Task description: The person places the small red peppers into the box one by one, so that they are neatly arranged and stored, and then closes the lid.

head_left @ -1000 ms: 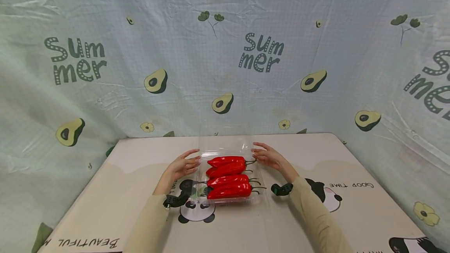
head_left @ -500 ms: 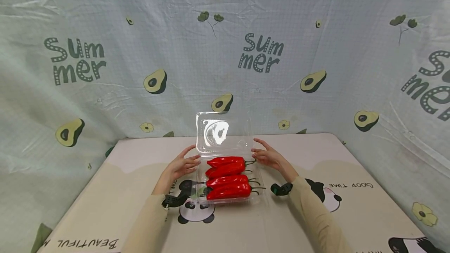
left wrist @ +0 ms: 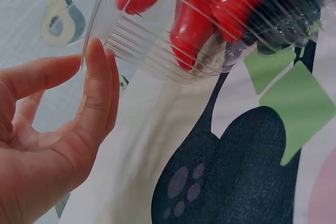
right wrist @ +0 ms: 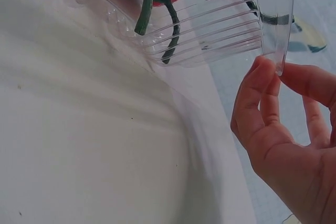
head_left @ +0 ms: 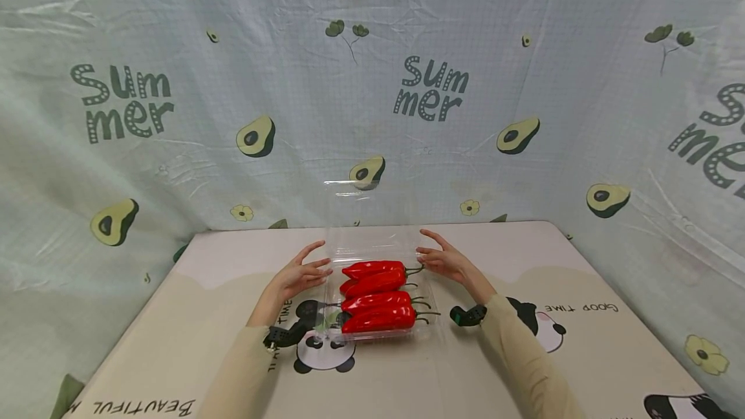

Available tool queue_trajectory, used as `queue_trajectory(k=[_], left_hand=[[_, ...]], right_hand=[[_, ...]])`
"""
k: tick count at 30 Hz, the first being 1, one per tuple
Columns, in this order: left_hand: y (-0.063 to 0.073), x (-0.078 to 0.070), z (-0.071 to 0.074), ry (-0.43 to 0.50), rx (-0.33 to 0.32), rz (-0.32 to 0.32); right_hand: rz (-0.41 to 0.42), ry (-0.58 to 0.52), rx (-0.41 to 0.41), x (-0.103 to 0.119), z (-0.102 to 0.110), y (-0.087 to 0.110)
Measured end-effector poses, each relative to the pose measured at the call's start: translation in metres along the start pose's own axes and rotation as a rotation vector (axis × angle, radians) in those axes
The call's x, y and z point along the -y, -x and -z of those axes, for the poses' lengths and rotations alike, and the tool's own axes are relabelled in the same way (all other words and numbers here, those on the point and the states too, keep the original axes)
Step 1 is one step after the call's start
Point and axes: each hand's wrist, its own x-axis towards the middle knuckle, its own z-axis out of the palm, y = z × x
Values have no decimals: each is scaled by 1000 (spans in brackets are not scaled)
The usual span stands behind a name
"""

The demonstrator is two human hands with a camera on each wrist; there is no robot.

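A clear plastic clamshell box (head_left: 381, 336) sits on the table with its lid (head_left: 372, 238) raised at the back. Several red peppers (head_left: 378, 319) with green stems lie side by side in the base. My left hand (head_left: 297, 279) is at the box's back left corner; in the left wrist view its thumb and fingertips pinch a clear plastic edge (left wrist: 93, 24). At the back right corner is my right hand (head_left: 448, 260). The right wrist view shows its thumb and fingers pinching the opposite plastic edge (right wrist: 286, 30). Both edges seem to belong to the lid.
Panda drawings and lettering cover the light table cloth (head_left: 174, 341). Behind the table hangs a pale curtain (head_left: 314, 83) printed with avocados. Each wrist wears a black strap, such as the left strap (head_left: 285, 336).
The lid has tilted, its glare coming and going, and its top edge now shows higher against the curtain. My left fingers shifted slightly. The right hand and peppers stay nearly still.
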Motion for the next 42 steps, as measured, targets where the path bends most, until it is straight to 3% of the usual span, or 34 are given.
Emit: queue_trajectory(k=[17,26,35,42], left_hand=[[1,-1,-3,33,-20,-17],[2,-3,0,7,-28,-39],[-1,-6,-1,15,-94,28],[-4,-9,-2,27,-105,77]], right_hand=[[-5,-21,-8,0,1,3],[27,-82,46,9,-3,13],[13,-200,62,10,-2,13],[-2,-267,40,8,-2,12]])
